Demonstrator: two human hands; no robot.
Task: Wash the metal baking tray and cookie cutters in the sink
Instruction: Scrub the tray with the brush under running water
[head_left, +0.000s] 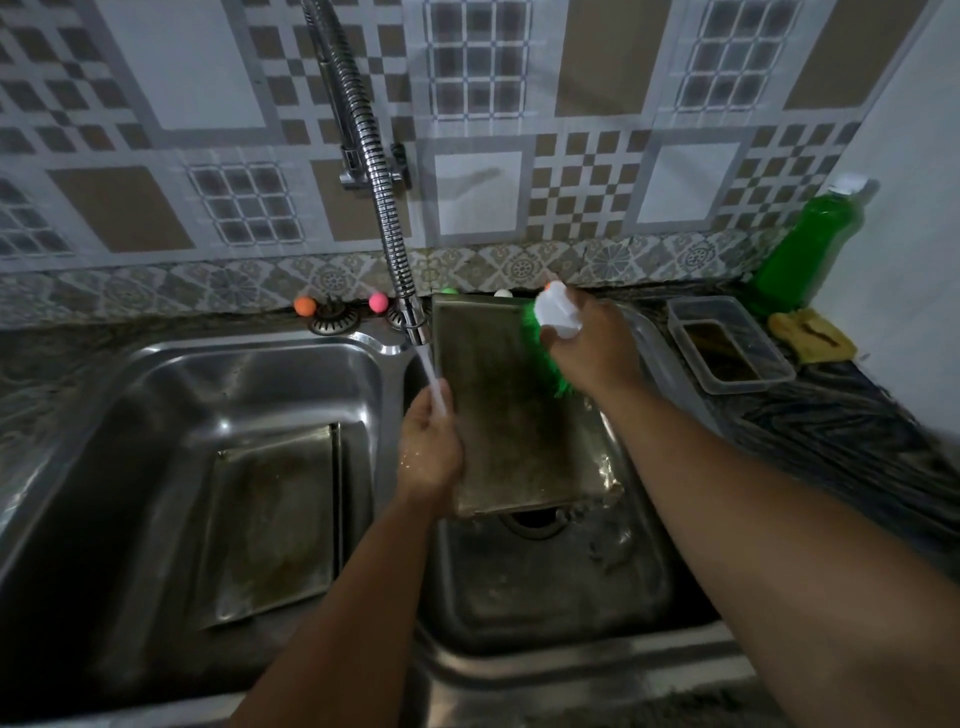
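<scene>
Left hand (430, 457): grips left edge of baking tray (514, 415), water stream hitting it.
Right hand (587, 345): wrapped around white-handled green brush (540, 332), bristles on tray.
Tray: tilted over right sink basin (545, 587).
Left basin (156, 415): second tray (270, 525) lying flat.
Worktop: clear plastic tub (730, 343), green soap bottle (810, 244).

Stained metal baking tray (514, 415) propped tilted over right basin, left fingers (431, 447) gripping its left edge, second tray (270, 525) flat in left basin, well left of them

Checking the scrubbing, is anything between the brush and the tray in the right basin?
Nothing visible. The right hand holds the green brush against the tray, which the left hand steadies.
</scene>
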